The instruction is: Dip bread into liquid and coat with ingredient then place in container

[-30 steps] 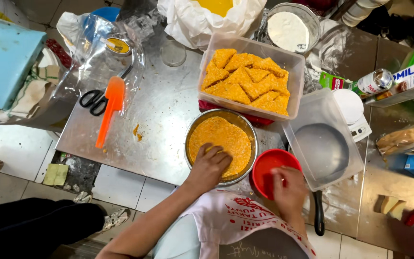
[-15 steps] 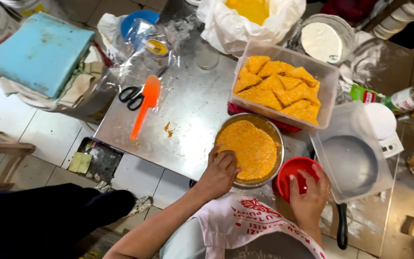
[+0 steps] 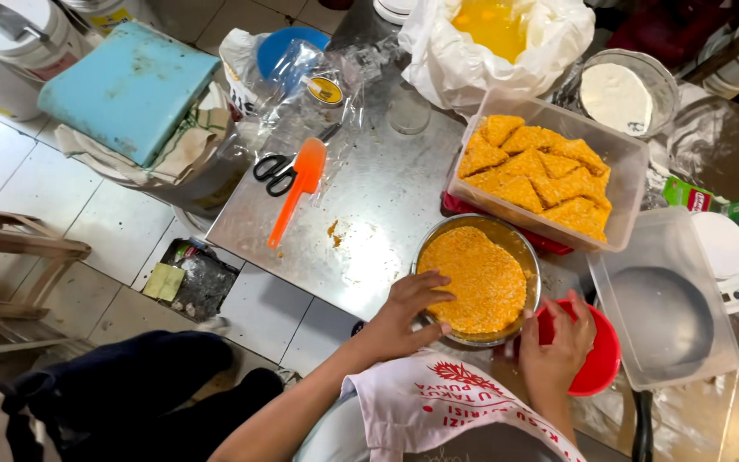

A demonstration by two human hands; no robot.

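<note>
A round metal pan [image 3: 527, 257] full of orange breadcrumbs stands near the front edge of the steel table [image 3: 369, 197]. My left hand [image 3: 404, 312] rests on the pan's near-left rim, fingers spread onto the crumbs. My right hand [image 3: 562, 342] lies open over a red bowl [image 3: 605, 364] just right of the pan; whether it holds anything there is hidden. Behind the pan, a clear plastic tub [image 3: 630, 184] holds several breaded orange triangles.
An orange spatula [image 3: 297, 192] and black scissors [image 3: 271, 169] lie at the table's left. An empty clear tub [image 3: 665, 308] sits on the right, with a white scale [image 3: 724, 252] behind it. A white bag of yellow liquid [image 3: 493, 26] and a flour bowl [image 3: 617, 94] stand at the back.
The view has shifted, so the table sits further right in frame. My left hand's fingers have spread further onto the crumbs. My right hand stays over the red bowl.
</note>
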